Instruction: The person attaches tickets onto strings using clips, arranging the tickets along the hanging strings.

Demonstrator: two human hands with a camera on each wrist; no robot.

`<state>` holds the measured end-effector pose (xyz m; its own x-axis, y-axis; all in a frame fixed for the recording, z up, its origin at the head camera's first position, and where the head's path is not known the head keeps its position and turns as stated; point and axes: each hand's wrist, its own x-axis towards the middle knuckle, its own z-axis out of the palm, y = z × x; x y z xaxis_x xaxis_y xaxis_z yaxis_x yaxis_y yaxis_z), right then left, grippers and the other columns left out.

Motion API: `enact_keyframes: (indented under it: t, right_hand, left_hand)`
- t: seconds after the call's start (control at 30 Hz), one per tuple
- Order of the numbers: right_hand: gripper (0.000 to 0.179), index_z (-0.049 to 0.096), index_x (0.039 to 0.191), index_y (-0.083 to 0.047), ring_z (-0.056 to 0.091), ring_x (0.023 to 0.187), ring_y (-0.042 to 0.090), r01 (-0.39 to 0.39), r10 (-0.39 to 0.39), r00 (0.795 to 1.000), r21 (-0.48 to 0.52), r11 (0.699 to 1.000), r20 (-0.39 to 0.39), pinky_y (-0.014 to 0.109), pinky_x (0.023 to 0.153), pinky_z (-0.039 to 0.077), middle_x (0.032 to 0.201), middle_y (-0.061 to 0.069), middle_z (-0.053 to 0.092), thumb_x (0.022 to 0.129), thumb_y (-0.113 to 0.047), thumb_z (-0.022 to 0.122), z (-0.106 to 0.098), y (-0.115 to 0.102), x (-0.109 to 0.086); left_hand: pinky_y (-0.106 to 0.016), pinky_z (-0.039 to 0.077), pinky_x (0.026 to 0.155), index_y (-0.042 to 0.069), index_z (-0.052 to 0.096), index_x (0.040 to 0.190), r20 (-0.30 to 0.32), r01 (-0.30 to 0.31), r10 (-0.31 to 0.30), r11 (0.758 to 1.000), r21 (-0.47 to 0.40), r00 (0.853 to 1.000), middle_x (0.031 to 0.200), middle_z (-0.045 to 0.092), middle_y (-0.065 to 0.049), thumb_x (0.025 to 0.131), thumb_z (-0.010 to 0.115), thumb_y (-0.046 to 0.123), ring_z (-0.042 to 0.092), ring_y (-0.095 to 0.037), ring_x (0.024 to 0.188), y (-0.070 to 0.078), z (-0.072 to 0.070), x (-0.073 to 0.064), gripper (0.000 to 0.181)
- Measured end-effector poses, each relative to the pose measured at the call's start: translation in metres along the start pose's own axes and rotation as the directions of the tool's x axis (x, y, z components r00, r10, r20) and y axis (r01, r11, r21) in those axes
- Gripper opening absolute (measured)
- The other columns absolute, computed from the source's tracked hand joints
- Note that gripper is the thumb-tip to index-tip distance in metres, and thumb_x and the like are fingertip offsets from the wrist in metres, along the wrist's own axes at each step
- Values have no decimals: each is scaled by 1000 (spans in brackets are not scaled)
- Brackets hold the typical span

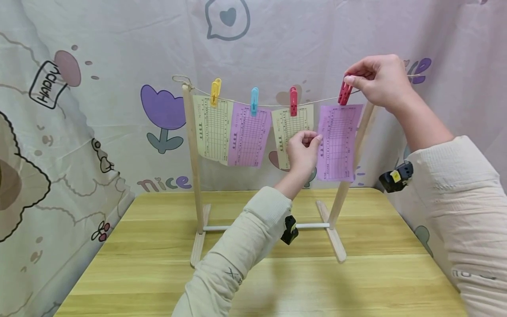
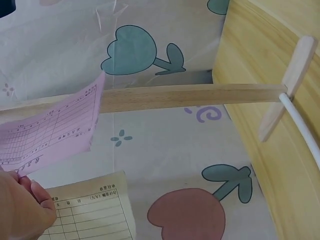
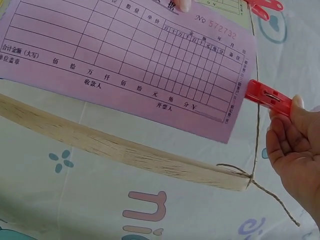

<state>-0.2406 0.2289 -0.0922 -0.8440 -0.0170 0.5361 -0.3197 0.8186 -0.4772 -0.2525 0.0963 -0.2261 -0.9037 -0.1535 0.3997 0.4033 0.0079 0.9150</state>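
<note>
My right hand (image 1: 385, 83) pinches a red clothespin (image 1: 345, 90) on the twine (image 1: 273, 105). Its tip sits at the top edge of a purple receipt slip (image 1: 337, 145), which hangs below; the right wrist view shows the clothespin (image 3: 270, 97) at the slip's edge beside the twine. With thumb and fingertips my left hand (image 1: 303, 154) pinches the left edge of that slip. Behind this hand a yellow slip (image 1: 282, 127) hangs from another red clothespin (image 1: 293, 101), partly covered. Farther left, a blue clothespin (image 1: 254, 101) and a yellow clothespin (image 1: 215, 92) hold a purple slip (image 1: 249, 136) and a yellow slip (image 1: 214, 132).
The twine runs between two wooden posts, the left post (image 1: 192, 163) and the right post (image 1: 340, 202). A white rod (image 1: 313, 226) joins their feet on the wooden table (image 1: 150, 246). A printed curtain (image 1: 119, 53) hangs close behind the stand.
</note>
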Motion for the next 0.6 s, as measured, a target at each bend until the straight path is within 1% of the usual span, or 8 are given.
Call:
enact_keyframes:
  t: [0.27,0.4,0.5,0.6]
  right_hand:
    - [33,62,114,0,48,72,0,10,-10,1000,5,1000,3,9,64,39,75,-23,51,92,-23,56,0,2,1]
    - [32,62,114,1,48,72,0,9,-9,1000,3,1000,9,8,64,39,74,-24,51,92,-22,57,1,3,0]
    - [32,62,114,1,48,71,0,12,-13,1000,7,1000,10,8,64,39,74,-24,51,92,-21,57,2,4,0]
    - [31,62,113,2,50,71,1,26,-27,999,15,1000,17,7,64,40,74,-24,51,92,-20,57,3,4,0]
  left_hand:
    - [-9,39,57,-2,66,88,-8,25,-25,1000,3,1000,83,67,-15,82,69,8,47,-3,64,-1,-1,2,12]
    - [-9,40,57,0,67,88,-19,40,-40,999,-4,999,82,66,-11,83,69,10,47,-2,64,0,0,4,12]
    - [-9,40,57,1,67,89,-21,40,-40,999,-6,999,82,66,-10,83,68,11,48,-1,65,2,1,5,12]
    - [-9,40,57,0,67,89,-22,28,-29,1000,-9,999,82,67,-12,83,68,10,48,-1,64,4,1,5,12]
